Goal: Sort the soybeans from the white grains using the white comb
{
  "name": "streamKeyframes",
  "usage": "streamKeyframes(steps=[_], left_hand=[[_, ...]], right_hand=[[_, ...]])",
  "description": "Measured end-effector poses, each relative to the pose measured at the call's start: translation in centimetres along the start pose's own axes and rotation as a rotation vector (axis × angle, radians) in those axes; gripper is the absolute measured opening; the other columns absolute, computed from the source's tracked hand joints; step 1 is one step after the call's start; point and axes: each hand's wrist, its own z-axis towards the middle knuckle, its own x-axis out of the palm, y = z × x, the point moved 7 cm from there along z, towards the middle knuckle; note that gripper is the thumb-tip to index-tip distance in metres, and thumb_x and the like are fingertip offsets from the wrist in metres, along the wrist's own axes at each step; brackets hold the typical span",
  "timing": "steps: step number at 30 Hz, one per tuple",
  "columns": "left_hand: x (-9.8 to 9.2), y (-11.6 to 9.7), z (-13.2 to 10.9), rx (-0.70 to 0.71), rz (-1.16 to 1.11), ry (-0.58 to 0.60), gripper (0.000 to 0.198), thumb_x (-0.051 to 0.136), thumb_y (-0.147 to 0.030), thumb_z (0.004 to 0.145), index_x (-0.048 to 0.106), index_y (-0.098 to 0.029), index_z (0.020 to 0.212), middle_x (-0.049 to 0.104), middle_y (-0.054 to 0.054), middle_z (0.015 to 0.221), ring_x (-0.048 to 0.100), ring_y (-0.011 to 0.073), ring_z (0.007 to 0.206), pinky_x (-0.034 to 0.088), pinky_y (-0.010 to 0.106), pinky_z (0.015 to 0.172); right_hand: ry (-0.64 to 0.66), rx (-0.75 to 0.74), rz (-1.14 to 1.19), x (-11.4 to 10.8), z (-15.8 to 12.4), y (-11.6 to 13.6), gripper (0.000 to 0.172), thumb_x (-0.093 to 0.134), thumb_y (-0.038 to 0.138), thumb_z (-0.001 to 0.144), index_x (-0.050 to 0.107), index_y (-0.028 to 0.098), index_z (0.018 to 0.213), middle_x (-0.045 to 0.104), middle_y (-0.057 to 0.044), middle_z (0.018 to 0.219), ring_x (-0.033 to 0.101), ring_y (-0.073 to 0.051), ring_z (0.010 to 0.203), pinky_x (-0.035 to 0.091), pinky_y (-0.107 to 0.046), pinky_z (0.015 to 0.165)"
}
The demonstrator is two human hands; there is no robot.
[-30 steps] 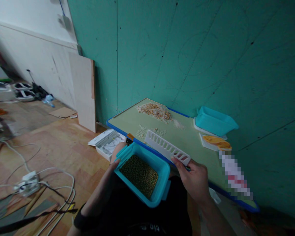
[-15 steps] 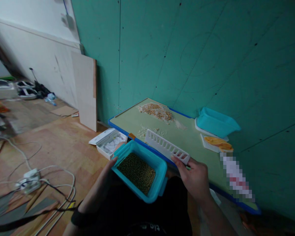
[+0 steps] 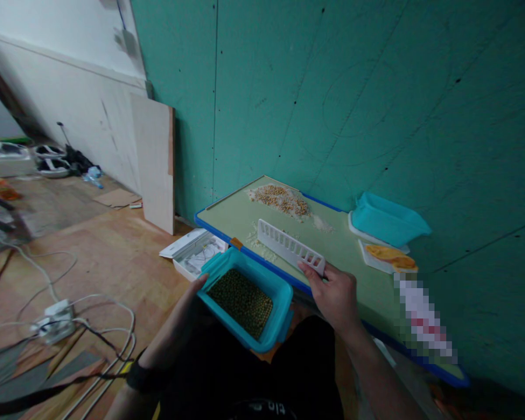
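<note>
My left hand (image 3: 198,290) grips the left end of a turquoise plastic container (image 3: 281,299), its thumb over the rim. Small green beans (image 3: 240,300) lie in the container, which is held just in front of the table's near edge. My right hand (image 3: 335,289) is closed on one end of a white slotted plastic strip (image 3: 289,245). That strip hangs over the near part of the table (image 3: 332,251), by a scatter of white grains (image 3: 262,249). Farther back sits a heap of yellow beans mixed with white grains (image 3: 280,199).
A second turquoise container (image 3: 387,219) stands at the table's right, with an orange cloth (image 3: 391,256) on a white tray beside it. A blurred packet (image 3: 424,318) lies nearer. An open white box (image 3: 196,254) is on the floor, left. Cables and a power strip (image 3: 56,321) lie farther left.
My right hand has moved the slotted strip slightly left and away from me, farther over the table. The container with green beans has shifted a little left and up in view.
</note>
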Motion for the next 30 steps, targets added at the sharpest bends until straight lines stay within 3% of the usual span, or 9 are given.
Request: streamKeyframes(steps=[3, 10, 14, 20, 24, 30], left_hand=[[-0.6, 0.6, 0.2, -0.104, -0.076, -0.011, 0.084, 0.075, -0.068, 0.088, 0.062, -0.014, 0.152, 0.078, 0.018, 0.134, 0.067, 0.0431, 0.135, 0.056, 0.058, 0.11], [-1.2, 0.4, 0.3, -0.084, -0.079, 0.008, 0.08, 0.076, -0.067, 0.087, 0.068, -0.017, 0.149, 0.078, 0.014, 0.137, 0.06, 0.0411, 0.144, 0.06, 0.052, 0.108], [-1.5, 0.0, 0.3, -0.073, -0.039, 0.004, 0.078, 0.076, -0.066, 0.087, 0.071, -0.016, 0.147, 0.078, 0.015, 0.136, 0.064, 0.0414, 0.14, 0.062, 0.048, 0.104], [-1.3, -1.1, -0.4, 0.008, -0.012, -0.042, 0.076, 0.072, -0.058, 0.095, 0.058, -0.02, 0.16, 0.077, 0.013, 0.138, 0.07, 0.0356, 0.131, 0.065, 0.04, 0.097], [-1.1, -1.4, -0.9, 0.026, -0.008, -0.084, 0.073, 0.071, -0.055, 0.097, 0.059, -0.019, 0.159, 0.079, 0.014, 0.133, 0.074, 0.0348, 0.125, 0.067, 0.04, 0.093], [-0.8, -1.4, -1.1, 0.001, -0.005, -0.042, 0.073, 0.068, -0.057, 0.098, 0.058, -0.017, 0.159, 0.079, 0.014, 0.134, 0.073, 0.0338, 0.127, 0.067, 0.039, 0.094]], right_hand=[[0.029, 0.004, 0.011, 0.5, 0.1, 0.0, 0.021, 0.072, 0.037, 0.098, 0.086, 0.022, 0.093, 0.086, -0.009, 0.087, 0.084, -0.028, 0.074, 0.062, -0.029, 0.065], [0.047, 0.001, 0.058, 0.4, -0.1, 0.8, 0.018, 0.072, 0.033, 0.097, 0.086, 0.023, 0.094, 0.086, -0.008, 0.09, 0.084, -0.028, 0.077, 0.063, -0.029, 0.067], [0.065, -0.021, 0.099, 0.6, -0.1, 1.3, 0.016, 0.072, 0.03, 0.098, 0.086, 0.023, 0.093, 0.086, -0.007, 0.09, 0.084, -0.027, 0.08, 0.064, -0.028, 0.069], [0.049, -0.03, 0.14, 0.7, -0.1, 1.7, 0.015, 0.072, 0.029, 0.097, 0.086, 0.024, 0.093, 0.086, -0.007, 0.091, 0.085, -0.027, 0.081, 0.067, -0.028, 0.069], [0.063, -0.03, 0.145, 0.9, -0.1, 2.1, 0.016, 0.071, 0.028, 0.097, 0.086, 0.024, 0.093, 0.086, -0.008, 0.092, 0.085, -0.027, 0.082, 0.068, -0.029, 0.071], [0.07, -0.057, 0.136, 0.4, -0.3, 2.2, 0.017, 0.071, 0.028, 0.097, 0.086, 0.024, 0.095, 0.086, -0.008, 0.093, 0.085, -0.028, 0.083, 0.069, -0.031, 0.072]])
